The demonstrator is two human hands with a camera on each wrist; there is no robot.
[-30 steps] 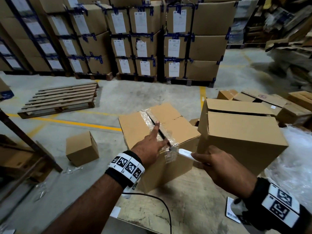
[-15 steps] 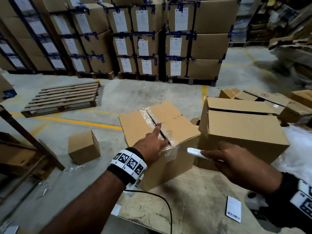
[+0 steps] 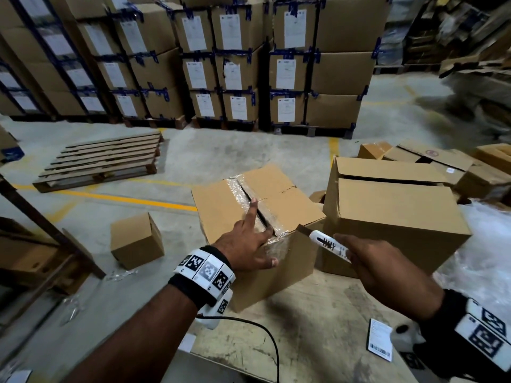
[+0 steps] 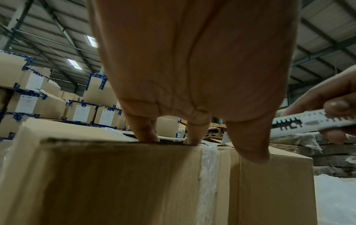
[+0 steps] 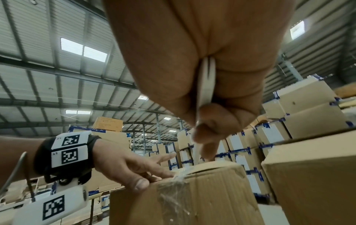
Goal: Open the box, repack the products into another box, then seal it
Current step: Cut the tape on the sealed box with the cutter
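Left hand [image 3: 243, 246]: fingers spread on taped box [image 3: 257, 217], tips at cut seam.
Right hand [image 3: 370, 258]: fingers wrapped round cutter [image 3: 329, 244] (blade near).
Risk: slip nicks fingers.

Right hand [image 5: 212, 91] grips a white cutter [image 5: 205, 85]; left hand [image 5: 131, 170] touches the taped box [image 5: 192, 197].

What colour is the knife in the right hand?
White, with dark slots; the box cutter shows best in the head view.

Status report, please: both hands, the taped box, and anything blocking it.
Left hand flat on the taped brown cardboard box, fingers at its slit seam. Right hand grips the white box cutter, off the box. Nothing blocking.
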